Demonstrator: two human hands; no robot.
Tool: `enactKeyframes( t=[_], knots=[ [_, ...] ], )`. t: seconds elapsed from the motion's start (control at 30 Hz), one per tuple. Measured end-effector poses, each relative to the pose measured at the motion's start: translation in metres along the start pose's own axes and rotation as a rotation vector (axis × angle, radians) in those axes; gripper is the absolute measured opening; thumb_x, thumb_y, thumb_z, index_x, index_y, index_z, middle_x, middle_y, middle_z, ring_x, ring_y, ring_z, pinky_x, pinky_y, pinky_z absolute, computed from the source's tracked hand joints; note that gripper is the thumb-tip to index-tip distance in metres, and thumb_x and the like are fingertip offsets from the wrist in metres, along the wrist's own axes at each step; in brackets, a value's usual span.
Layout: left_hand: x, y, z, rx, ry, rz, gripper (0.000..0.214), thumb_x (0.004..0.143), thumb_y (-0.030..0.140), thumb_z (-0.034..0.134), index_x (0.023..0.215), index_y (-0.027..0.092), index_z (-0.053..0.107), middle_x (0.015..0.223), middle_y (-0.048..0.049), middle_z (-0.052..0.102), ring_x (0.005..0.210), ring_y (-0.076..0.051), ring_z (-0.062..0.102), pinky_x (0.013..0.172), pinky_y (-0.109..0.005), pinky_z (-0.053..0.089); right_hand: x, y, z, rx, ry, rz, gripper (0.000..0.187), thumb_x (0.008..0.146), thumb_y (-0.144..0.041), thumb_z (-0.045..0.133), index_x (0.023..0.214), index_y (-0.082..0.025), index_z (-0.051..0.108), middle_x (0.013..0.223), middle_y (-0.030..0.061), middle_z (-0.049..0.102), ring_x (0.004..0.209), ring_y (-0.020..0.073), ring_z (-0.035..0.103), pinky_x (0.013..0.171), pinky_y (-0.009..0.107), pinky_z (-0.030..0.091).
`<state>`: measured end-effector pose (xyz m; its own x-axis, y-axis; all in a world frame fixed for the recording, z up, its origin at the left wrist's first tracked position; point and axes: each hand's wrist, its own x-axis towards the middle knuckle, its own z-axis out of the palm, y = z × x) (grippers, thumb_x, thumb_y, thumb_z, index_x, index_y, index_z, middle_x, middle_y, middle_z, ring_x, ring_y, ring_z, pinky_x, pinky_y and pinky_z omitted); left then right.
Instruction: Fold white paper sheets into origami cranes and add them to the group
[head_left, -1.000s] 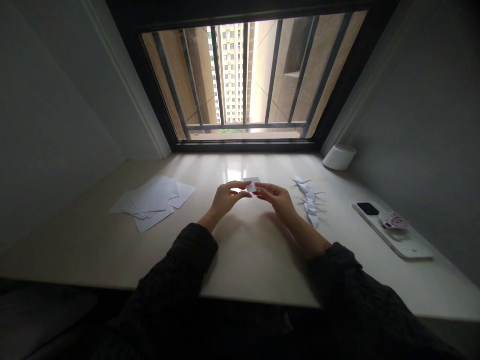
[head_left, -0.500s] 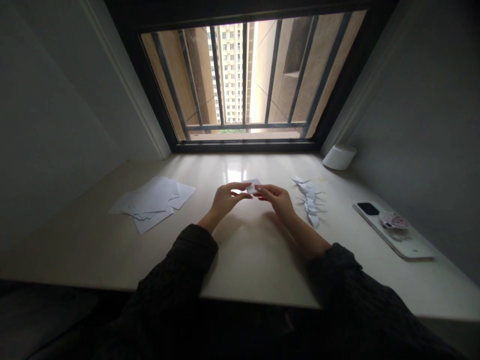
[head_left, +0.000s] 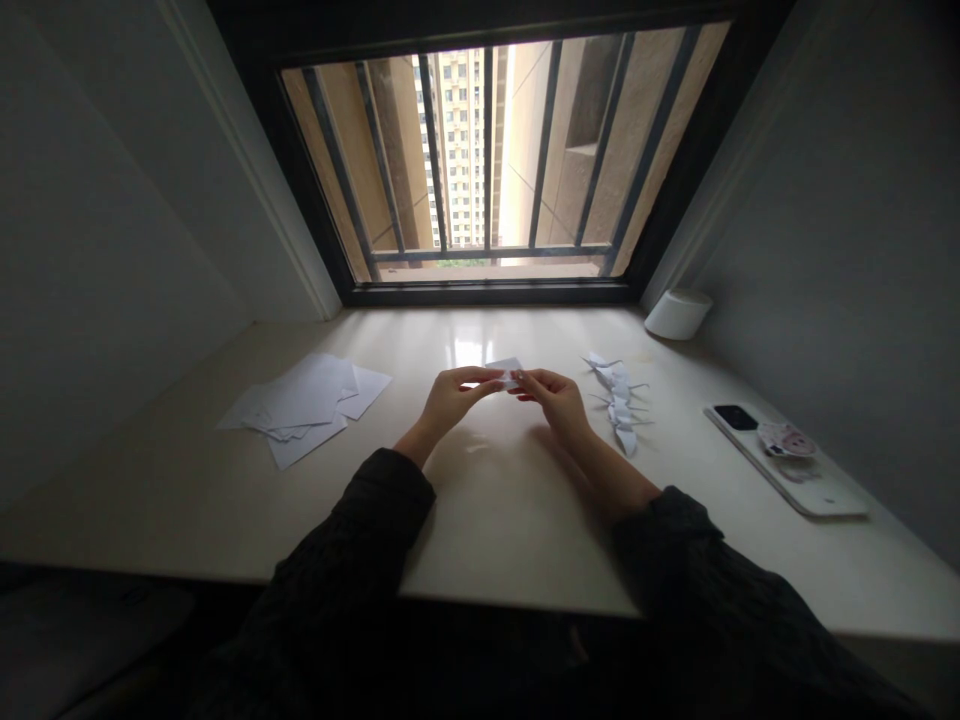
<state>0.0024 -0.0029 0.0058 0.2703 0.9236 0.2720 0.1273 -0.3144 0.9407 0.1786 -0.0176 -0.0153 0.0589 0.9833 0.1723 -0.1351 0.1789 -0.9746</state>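
Between my two hands, over the middle of the pale tabletop, is a small folded piece of white paper [head_left: 503, 365]. My left hand [head_left: 457, 393] pinches its left side between thumb and fingers. From the right, my right hand [head_left: 553, 395] pinches the near right part. The paper's far edge shows above the fingertips, while its lower part is hidden behind them. To the right of my right hand, several folded white paper cranes [head_left: 619, 393] stand in a row. A pile of loose white paper sheets [head_left: 307, 395] lies to the left of my left hand.
A white phone [head_left: 806, 475] with a round pinkish grip lies at the right. Behind it, a white cylindrical object [head_left: 679, 314] sits by the wall. A barred window [head_left: 491, 292] closes off the far side, and the tabletop's front edge [head_left: 517, 602] runs below my forearms.
My left thumb and fingers have closed together onto the folded paper, where a gap showed before. My right hand has barely moved.
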Motion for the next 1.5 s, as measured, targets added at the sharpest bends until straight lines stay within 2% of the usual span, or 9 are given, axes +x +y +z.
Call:
enactKeyframes(
  t=[0.1,0.2,0.37,0.53,0.7,0.87,0.97,1.2,1.5],
  knots=[
    [0.001,-0.003,0.000,-0.016,0.055,0.019,0.028,0.071,0.041,0.070,0.090,0.019,0.074,0.090,-0.0080,0.073,0.083,-0.019,0.066,0.073,-0.030,0.050,-0.003,-0.005,0.004,-0.016,-0.026,-0.022,0.029,0.067,-0.046,0.073,0.079,-0.020,0.073,0.073,0.0053,0.073,0.073,0.0202,0.069,0.068,0.033,0.052],
    [0.000,-0.006,0.004,-0.020,0.156,0.041,0.027,0.072,0.043,0.069,0.081,0.019,0.075,0.080,-0.0055,0.073,0.074,-0.017,0.064,0.068,-0.028,0.048,-0.006,-0.007,0.007,0.007,-0.073,-0.040,0.035,0.057,-0.041,0.081,0.086,-0.022,0.074,0.079,0.0053,0.074,0.076,0.0213,0.069,0.073,0.036,0.053],
    [-0.004,-0.007,0.014,-0.025,0.297,0.069,0.028,0.071,0.045,0.069,0.076,0.017,0.073,0.073,-0.0036,0.071,0.068,-0.015,0.062,0.065,-0.027,0.047,-0.006,-0.003,0.008,-0.008,-0.047,-0.087,0.028,0.065,-0.041,0.076,0.086,-0.023,0.076,0.077,0.0044,0.074,0.071,0.0201,0.068,0.071,0.036,0.052],
    [-0.008,-0.007,0.020,0.002,0.382,0.124,0.025,0.073,0.042,0.069,0.078,0.018,0.073,0.074,-0.0037,0.071,0.071,-0.016,0.063,0.068,-0.028,0.048,-0.006,-0.003,0.008,0.012,-0.031,-0.066,0.024,0.065,-0.039,0.076,0.084,-0.024,0.076,0.074,0.0039,0.074,0.070,0.0191,0.067,0.066,0.033,0.050],
    [-0.009,-0.007,0.023,-0.070,0.390,0.121,0.023,0.072,0.039,0.070,0.079,0.018,0.074,0.075,-0.0039,0.071,0.069,-0.016,0.063,0.067,-0.029,0.049,-0.005,-0.002,0.006,0.058,0.046,-0.017,0.025,0.057,-0.035,0.081,0.078,-0.023,0.076,0.070,0.0038,0.073,0.068,0.0186,0.066,0.065,0.033,0.049],
    [-0.008,-0.007,0.024,-0.214,0.316,0.094,0.023,0.069,0.034,0.074,0.085,0.018,0.073,0.085,-0.0057,0.072,0.076,-0.016,0.065,0.072,-0.030,0.051,-0.003,0.000,0.003,0.082,0.091,-0.015,0.022,0.060,-0.034,0.080,0.078,-0.023,0.076,0.068,0.0039,0.073,0.068,0.0181,0.066,0.066,0.032,0.048],
    [-0.007,-0.008,0.024,-0.253,0.316,0.070,0.021,0.068,0.032,0.075,0.083,0.018,0.073,0.084,-0.0052,0.072,0.076,-0.015,0.064,0.071,-0.029,0.051,-0.002,0.000,0.003,0.092,0.099,-0.021,0.023,0.058,-0.033,0.081,0.078,-0.023,0.076,0.069,0.0037,0.073,0.069,0.0183,0.067,0.067,0.032,0.049],
    [-0.006,-0.008,0.027,-0.410,0.345,-0.079,0.021,0.066,0.031,0.076,0.081,0.018,0.073,0.082,-0.0040,0.072,0.076,-0.014,0.064,0.073,-0.028,0.051,-0.003,-0.001,0.005,0.142,0.111,0.003,0.024,0.053,-0.029,0.084,0.075,-0.024,0.076,0.075,0.0022,0.074,0.071,0.0169,0.065,0.075,0.034,0.050],
    [-0.008,-0.001,0.030,-0.438,0.369,-0.050,0.019,0.063,0.028,0.078,0.077,0.017,0.073,0.078,-0.0034,0.072,0.074,-0.014,0.065,0.077,-0.031,0.053,0.001,0.005,0.005,0.233,0.106,0.036,0.026,0.050,-0.027,0.085,0.073,-0.023,0.075,0.071,0.0015,0.073,0.067,0.0156,0.063,0.072,0.033,0.051]
  ],
)
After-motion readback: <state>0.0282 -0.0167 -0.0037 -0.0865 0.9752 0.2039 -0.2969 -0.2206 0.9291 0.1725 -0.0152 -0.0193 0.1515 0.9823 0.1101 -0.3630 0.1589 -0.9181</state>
